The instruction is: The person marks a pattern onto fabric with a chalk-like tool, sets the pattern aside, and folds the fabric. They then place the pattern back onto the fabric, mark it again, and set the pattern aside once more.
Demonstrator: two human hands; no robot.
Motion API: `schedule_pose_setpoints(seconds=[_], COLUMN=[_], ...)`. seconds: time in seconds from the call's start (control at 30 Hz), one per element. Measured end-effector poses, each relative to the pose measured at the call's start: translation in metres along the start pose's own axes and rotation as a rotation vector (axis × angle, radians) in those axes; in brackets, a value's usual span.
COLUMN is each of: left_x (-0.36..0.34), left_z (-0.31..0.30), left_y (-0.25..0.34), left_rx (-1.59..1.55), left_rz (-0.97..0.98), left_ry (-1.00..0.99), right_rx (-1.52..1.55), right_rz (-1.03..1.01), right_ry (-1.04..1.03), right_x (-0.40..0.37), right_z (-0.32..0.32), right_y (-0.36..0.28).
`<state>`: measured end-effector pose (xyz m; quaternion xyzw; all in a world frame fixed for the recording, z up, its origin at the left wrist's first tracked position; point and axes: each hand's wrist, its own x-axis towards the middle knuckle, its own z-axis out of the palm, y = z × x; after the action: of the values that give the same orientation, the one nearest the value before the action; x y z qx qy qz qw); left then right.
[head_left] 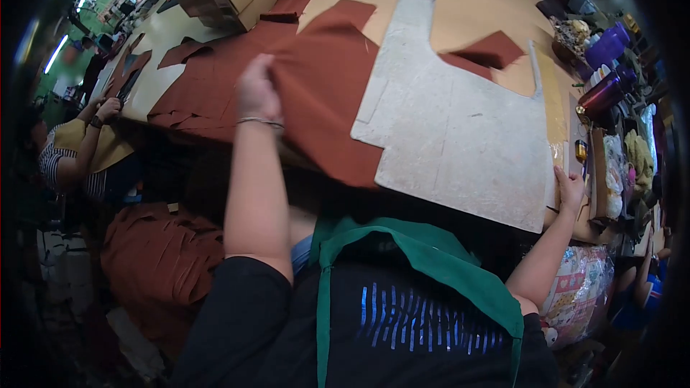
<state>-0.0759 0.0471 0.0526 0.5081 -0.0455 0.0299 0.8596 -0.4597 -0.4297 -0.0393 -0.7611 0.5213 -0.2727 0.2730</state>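
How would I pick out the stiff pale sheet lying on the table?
Find the big tan table. On its near right part, partly over the rust-brown fabric, lies the pale pattern sheet. It alone is grey-white, flat and notched.

1 head-worn fisheye camera looks forward and down, close over the wearer's chest, across the worktop (467, 0).

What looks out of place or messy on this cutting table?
Nothing looks damaged or spilled. The rust-brown fabric is not lying flat: the left hand pinches it up, and its near edge droops over the table edge. The pale pattern board on it also seems to jut past that edge, near the right hand.
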Motion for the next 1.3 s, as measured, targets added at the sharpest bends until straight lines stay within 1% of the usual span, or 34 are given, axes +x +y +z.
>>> schedule_pose_setpoints(seconds=[0.03, 0.1, 0.2, 0.27, 0.33, 0.43, 0.47, 0.53, 0.6, 0.63, 0.73, 0.83, 0.87, 0.9, 0.93, 0.97, 1.0, 1.03, 1.07, 1.1, 1.13, 1.17, 1.2, 1.23, 1.27, 1.3], left_x=[0.033, 0.048, 0.032, -0.007, -0.059, -0.147, -0.178, -0.229, -0.268, -0.283, -0.318, -0.332, -0.329, -0.322, -0.305, -0.28, -0.251, -0.209, -0.167, -0.118, -0.08, -0.047, -0.014, 0.019, 0.043, 0.045], left_z=[-0.047, -0.11, -0.219, -0.287, -0.341, -0.398, -0.416, -0.44, -0.447, -0.451, -0.457, -0.447, -0.437, -0.422, -0.404, -0.386, -0.376, -0.369, -0.392, -0.373, -0.309, -0.295, -0.281, -0.278, -0.271, -0.24], left_y=[0.019, 0.085, 0.183, 0.247, 0.299, 0.348, 0.359, 0.366, 0.363, 0.361, 0.355, 0.354, 0.354, 0.353, 0.351, 0.352, 0.353, 0.353, 0.363, 0.331, 0.284, 0.248, 0.211, 0.17, 0.136, 0.108], left_rx=[-0.146, -0.235, -0.158, -0.042, 0.108, 0.388, 0.516, 0.792, 1.18, 1.301, 1.577, 1.825, 1.945, 2.09, 2.251, 2.416, 2.513, 2.544, 2.293, 1.961, 1.743, 1.799, 1.823, 1.831, 1.856, 2.007], left_rz=[0.092, 0.241, 0.453, 0.588, 0.692, 0.774, 0.758, 0.655, 0.446, 0.36, 0.076, -0.219, -0.285, -0.298, -0.214, 0.041, 0.323, 0.524, 0.587, 0.628, 0.478, 0.488, 0.49, 0.687, 0.807, 0.638], left_ry=[-0.09, 0.035, 0.282, 0.469, 0.667, 0.978, 1.11, 1.335, 1.569, 1.644, 1.768, 1.869, 1.901, 1.952, 1.978, 1.907, 1.726, 1.471, 1.039, 0.764, 0.566, 0.341, 0.109, -0.131, -0.294, -0.164], right_rx=[-0.007, 0.029, -0.062, -0.042, -0.053, -0.104, -0.073, -0.012, -0.078, -0.091, -0.1, -0.131, -0.147, -0.191, -0.186, -0.181, -0.175, -0.253, -0.233, -0.212, -0.163, -0.115, -0.18, -0.245, -0.31, -0.304], right_rz=[-0.003, -0.002, 0.027, 0.015, 0.01, 0.059, 0.063, 0.071, 0.066, 0.077, 0.064, 0.062, 0.066, 0.071, 0.064, 0.05, 0.032, 0.08, -0.012, -0.1, -0.121, -0.142, -0.125, -0.103, -0.077, -0.102], right_ry=[-0.008, -0.043, -0.074, -0.072, -0.094, -0.165, -0.174, -0.188, -0.17, -0.168, -0.135, -0.123, -0.127, -0.147, -0.126, -0.107, -0.088, -0.088, -0.033, 0.021, 0.034, 0.046, 0.048, 0.051, 0.059, 0.064], right_x=[0.002, 0.013, 0.017, 0.019, 0.015, 0.023, 0.026, 0.036, 0.039, 0.038, 0.037, 0.039, 0.041, 0.044, 0.041, 0.035, 0.029, 0.024, 0.026, 0.023, 0.022, 0.019, 0.016, 0.009, 0.004, 0.002], right_z=[-0.002, 0.004, 0.002, 0.003, -0.001, -0.006, -0.005, -0.004, -0.006, -0.007, -0.006, -0.006, -0.007, -0.008, -0.008, -0.005, -0.004, -0.004, -0.003, 0.003, 0.005, 0.008, 0.007, 0.006, 0.004, 0.005], right_y=[0.001, 0.016, 0.015, 0.016, 0.009, 0.01, 0.016, 0.028, 0.027, 0.026, 0.028, 0.033, 0.035, 0.037, 0.037, 0.031, 0.022, 0.009, 0.012, 0.016, 0.022, 0.024, 0.025, 0.014, 0.006, 0.007])
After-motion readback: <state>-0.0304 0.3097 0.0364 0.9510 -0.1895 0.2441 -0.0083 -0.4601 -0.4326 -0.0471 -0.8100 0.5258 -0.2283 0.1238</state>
